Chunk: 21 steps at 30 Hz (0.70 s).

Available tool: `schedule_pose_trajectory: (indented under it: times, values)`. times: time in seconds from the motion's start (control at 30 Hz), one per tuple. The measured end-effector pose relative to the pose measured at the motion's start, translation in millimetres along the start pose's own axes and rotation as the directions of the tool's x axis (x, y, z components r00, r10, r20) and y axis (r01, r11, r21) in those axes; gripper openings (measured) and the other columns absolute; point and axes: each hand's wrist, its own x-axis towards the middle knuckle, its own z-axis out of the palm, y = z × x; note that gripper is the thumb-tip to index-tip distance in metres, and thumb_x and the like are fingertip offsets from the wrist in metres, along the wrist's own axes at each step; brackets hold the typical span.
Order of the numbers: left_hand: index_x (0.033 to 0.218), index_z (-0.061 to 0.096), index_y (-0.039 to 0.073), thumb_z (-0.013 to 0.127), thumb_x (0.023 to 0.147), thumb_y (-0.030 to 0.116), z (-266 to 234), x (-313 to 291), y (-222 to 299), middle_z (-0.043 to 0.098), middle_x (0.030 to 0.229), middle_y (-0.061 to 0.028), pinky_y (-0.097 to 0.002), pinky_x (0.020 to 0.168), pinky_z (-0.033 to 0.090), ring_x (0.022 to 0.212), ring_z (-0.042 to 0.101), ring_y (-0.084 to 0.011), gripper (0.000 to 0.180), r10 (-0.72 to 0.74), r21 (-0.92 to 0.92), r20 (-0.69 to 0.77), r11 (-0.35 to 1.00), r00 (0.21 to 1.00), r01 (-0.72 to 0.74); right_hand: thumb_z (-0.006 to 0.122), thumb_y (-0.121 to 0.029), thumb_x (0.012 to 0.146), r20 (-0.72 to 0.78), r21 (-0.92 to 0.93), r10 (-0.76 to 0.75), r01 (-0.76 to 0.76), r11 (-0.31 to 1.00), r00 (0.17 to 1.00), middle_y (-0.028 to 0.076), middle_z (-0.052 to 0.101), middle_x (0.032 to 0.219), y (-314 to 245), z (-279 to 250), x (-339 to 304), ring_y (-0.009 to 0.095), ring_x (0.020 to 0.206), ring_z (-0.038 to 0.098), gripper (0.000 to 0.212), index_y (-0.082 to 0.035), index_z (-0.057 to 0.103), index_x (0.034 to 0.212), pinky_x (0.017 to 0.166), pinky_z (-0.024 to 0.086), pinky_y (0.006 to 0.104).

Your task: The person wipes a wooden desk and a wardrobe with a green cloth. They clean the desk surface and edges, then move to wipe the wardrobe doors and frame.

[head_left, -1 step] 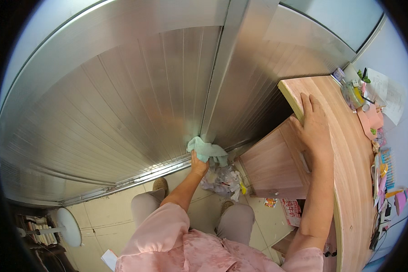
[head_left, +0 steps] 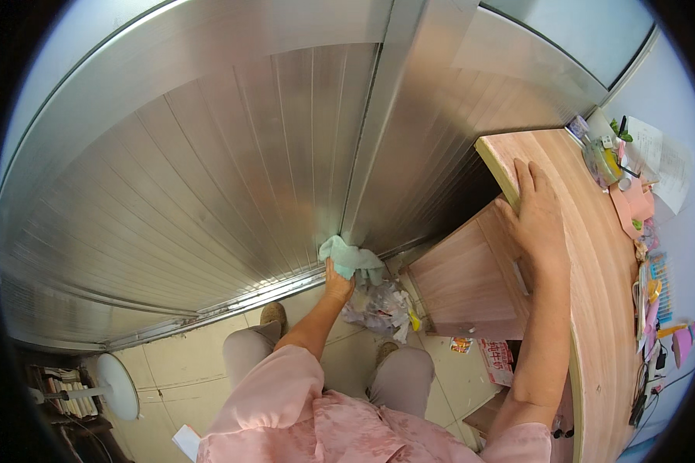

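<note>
Low at the foot of a ribbed metal door [head_left: 232, 170], my left hand [head_left: 338, 285] is closed on a pale green cloth [head_left: 351, 256]. The cloth is pressed against the door's lower corner, beside the upright metal frame [head_left: 367, 147], and one end of it trails to the right. Part of my left fingers is hidden by the cloth. My right hand [head_left: 539, 220] lies flat on the corner of a wooden desk [head_left: 598, 255], fingers stretched out and thumb at the edge. It holds nothing.
Crumpled plastic bags [head_left: 382, 309] lie on the tiled floor by a wooden cabinet [head_left: 471, 282] under the desk. A red-and-white box [head_left: 496, 361] is near it. A jar [head_left: 599, 163], a pink holder [head_left: 633, 204] and papers line the desk's far side. A white round-based stand [head_left: 120, 387] is at lower left.
</note>
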Motion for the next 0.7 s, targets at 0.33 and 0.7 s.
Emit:
schedule_pose_trajectory:
  times: [0.33, 0.7]
  values:
    - [0.131, 0.049, 0.006, 0.027, 0.100, 0.030, -67, 97, 70, 0.052, 0.133, -0.0131, -0.0548, 0.106, 0.038, 0.123, 0.049, -0.0333, 0.045, -0.754, -0.810, 0.504, -0.582, 0.422, -0.072, 0.070, -0.026, 0.083, -0.005, 0.001, -0.004, 0.004, 1.000, 1.000, 0.024, 0.042, 0.141, -5, -2, 3, 0.040, 0.133, 0.038, 0.066, -0.006, 0.042, 0.139, 0.109, 0.032, 0.0489]
    - [0.140, 0.035, 0.005, 0.047, 0.100, 0.017, -292, 170, 331, 0.048, 0.132, -0.0088, -0.0377, 0.104, 0.037, 0.120, 0.047, -0.0201, 0.044, -0.200, -0.748, -0.626, 0.425, 0.753, -0.510, 0.072, -0.029, 0.081, 0.012, 0.049, 0.050, -0.051, 0.998, 0.999, 0.022, 0.040, 0.143, 0, -2, 0, 0.039, 0.135, 0.035, 0.072, -0.009, 0.039, 0.141, 0.110, 0.031, 0.0480]
